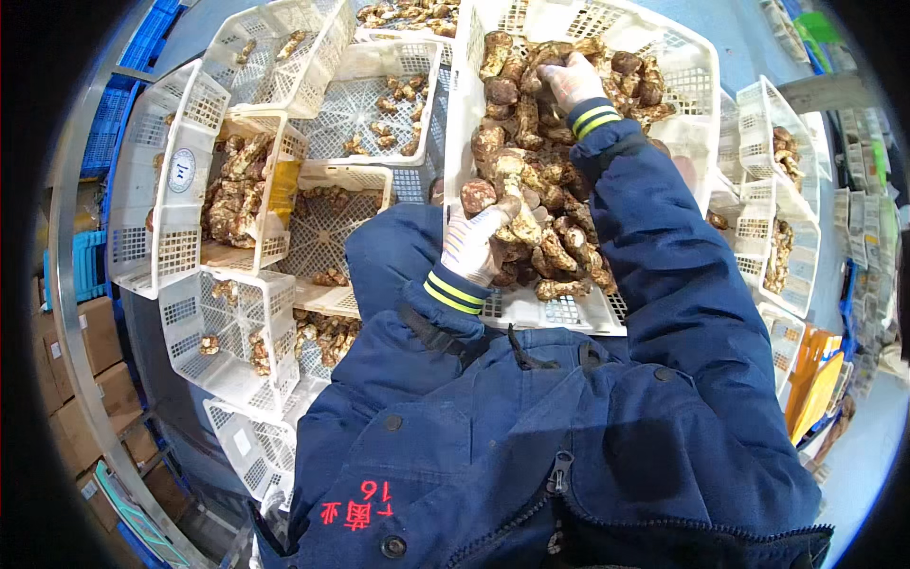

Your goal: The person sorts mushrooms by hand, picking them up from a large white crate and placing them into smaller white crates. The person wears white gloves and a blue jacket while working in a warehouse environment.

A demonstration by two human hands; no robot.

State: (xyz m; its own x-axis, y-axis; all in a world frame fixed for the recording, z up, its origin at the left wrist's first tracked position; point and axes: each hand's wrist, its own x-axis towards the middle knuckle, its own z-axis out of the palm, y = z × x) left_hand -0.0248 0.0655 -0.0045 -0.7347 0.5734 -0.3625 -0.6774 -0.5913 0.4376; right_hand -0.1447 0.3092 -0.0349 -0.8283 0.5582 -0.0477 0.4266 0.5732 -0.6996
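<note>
A white perforated plastic crate (668,43) full of brown, thick-stemmed mushrooms (558,249) lies before me. My left hand (473,242), in a pale striped glove, is at the crate's near left side, closed around a mushroom (522,224) with a pale stem; another with a round brown cap (478,195) lies against its fingers. My right hand (574,82), gloved too, reaches to the far part of the heap, its fingertips on a brown mushroom (534,71). Whether it grips that one cannot be told, as the fingers are partly hidden.
Several white crates with smaller lots of mushrooms stand at the left, one crate (284,192) bearing yellow tape. More crates (753,178) with mushrooms are at the right, near an orange box (814,384). A metal post (67,213) and cardboard boxes (99,338) are at far left.
</note>
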